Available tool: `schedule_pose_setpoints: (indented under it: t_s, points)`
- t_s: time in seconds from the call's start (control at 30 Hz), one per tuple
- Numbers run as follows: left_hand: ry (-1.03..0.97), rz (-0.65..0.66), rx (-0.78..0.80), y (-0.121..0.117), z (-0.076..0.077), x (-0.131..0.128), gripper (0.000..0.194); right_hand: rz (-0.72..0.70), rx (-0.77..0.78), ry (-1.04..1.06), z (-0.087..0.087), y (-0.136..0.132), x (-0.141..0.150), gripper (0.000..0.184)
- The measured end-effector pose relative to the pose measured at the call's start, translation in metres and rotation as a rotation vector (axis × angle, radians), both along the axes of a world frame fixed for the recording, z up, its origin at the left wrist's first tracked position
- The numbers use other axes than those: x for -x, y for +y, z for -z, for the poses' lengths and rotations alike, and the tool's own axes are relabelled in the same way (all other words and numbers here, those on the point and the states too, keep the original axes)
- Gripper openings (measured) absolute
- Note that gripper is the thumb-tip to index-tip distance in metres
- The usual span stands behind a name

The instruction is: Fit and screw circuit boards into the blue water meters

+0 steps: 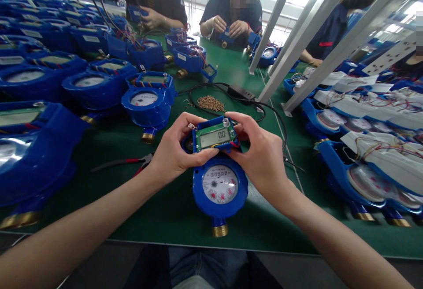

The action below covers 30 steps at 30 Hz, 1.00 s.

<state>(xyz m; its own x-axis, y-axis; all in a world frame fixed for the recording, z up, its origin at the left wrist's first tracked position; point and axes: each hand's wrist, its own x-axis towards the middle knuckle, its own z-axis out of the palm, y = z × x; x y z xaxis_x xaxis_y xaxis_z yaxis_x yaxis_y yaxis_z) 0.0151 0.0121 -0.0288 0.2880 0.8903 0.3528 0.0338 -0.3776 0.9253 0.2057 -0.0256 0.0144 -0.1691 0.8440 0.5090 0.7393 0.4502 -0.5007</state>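
Observation:
A blue water meter (220, 184) with a round white dial and brass threaded ends lies in front of me on the green table. At its far end is a blue display box (216, 135) holding a green circuit board, coloured wires and a small screen that reads about 0.0. My left hand (175, 146) grips the box's left side, thumb along the near edge. From the right, my right hand (259, 146) closes on the other side, fingers at the far corner. Their hold hides part of the box's edges. Red-handled pliers (132, 161) lie beside my left wrist.
Rows of blue meters (145, 99) fill the left side; more meters with white covers (363, 148) stand at right. Beyond my hands lie a pile of brass screws (210, 103), a black power strip (241, 91) with cable and metal posts (280, 60). Co-workers (231, 11) sit opposite.

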Motion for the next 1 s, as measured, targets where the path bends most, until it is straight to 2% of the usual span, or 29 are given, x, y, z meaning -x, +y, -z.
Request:
schedule_pose_setpoints:
  t_s: [0.13,0.27,0.37,0.43,0.53,0.6,0.7,0.77,0.87,1.0]
  points:
    - [0.068,-0.001,-0.016,0.000,-0.001,0.002,0.049,-0.020,-0.046,-0.059,0.000,0.012,-0.001,0.056]
    - [0.106,-0.003,-0.008,0.000,-0.002,0.005,0.050,-0.056,-0.013,-0.109,-0.003,0.018,0.001,0.041]
    - [0.103,-0.020,0.032,-0.003,-0.001,0.006,0.051,-0.081,0.029,-0.158,-0.007,0.020,0.003,0.040]
    - [0.108,-0.034,0.043,-0.004,0.000,0.006,0.051,-0.101,0.103,-0.154,-0.013,0.022,0.000,0.048]
    - [0.116,-0.032,0.041,-0.005,-0.001,0.005,0.051,-0.206,0.314,-0.037,-0.025,0.023,-0.011,0.058]
    - [0.121,-0.026,0.040,-0.005,-0.001,0.005,0.051,-0.292,0.437,0.046,-0.031,0.024,-0.019,0.057]
    - [0.127,-0.029,0.047,-0.004,-0.002,0.005,0.052,-0.362,0.499,0.099,-0.034,0.025,-0.025,0.047]
    - [0.121,-0.032,0.051,-0.004,-0.001,0.006,0.052,-0.351,0.466,0.101,-0.030,0.026,-0.023,0.041]
    - [0.110,-0.031,0.052,-0.003,0.000,0.005,0.052,-0.249,0.333,0.059,-0.018,0.025,-0.018,0.034]
    - [0.125,-0.044,0.045,-0.003,-0.001,0.004,0.052,-0.148,0.170,-0.019,-0.005,0.018,-0.015,0.039]
